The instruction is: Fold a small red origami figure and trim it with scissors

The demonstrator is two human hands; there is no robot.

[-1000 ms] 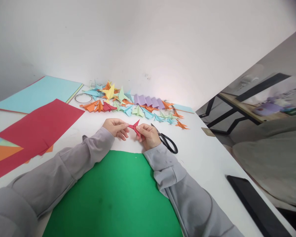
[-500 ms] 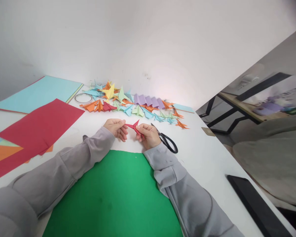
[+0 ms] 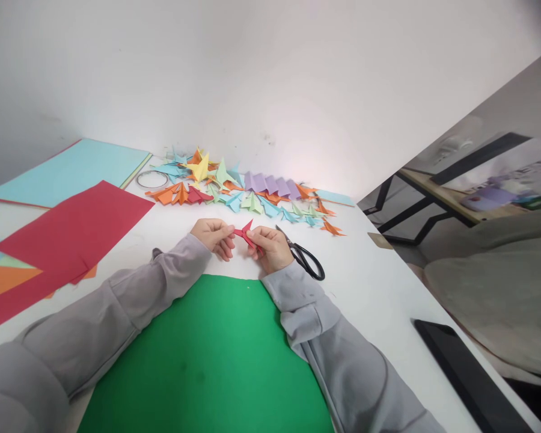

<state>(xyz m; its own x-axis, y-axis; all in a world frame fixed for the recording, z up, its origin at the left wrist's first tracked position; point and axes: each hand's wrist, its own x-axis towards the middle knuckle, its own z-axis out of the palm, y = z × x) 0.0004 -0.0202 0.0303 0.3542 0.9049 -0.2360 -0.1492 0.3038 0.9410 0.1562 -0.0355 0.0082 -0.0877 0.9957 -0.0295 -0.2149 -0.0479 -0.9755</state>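
A small folded red paper figure [image 3: 247,232] with pointed ends is held between both hands above the white table. My left hand [image 3: 214,236] pinches its left tip between thumb and fingers. My right hand [image 3: 271,246] grips its right side, hiding part of it. Black-handled scissors [image 3: 307,261] lie just right of my right hand. Below both hands spreads a green sheet [image 3: 207,355]. Behind them sits a row of folded paper figures, among them a yellow one [image 3: 201,169] and a purple pleated strip [image 3: 272,184].
At the left lie a red sheet [image 3: 81,225], an orange sheet [image 3: 9,279] and a light blue sheet [image 3: 81,168]. A wire coil [image 3: 152,179] rests near the wall. A black flat object [image 3: 464,367] lies by the right table edge.
My left hand has moved slightly right along the red figure's left point, and its fingertips are now closer to my right hand.
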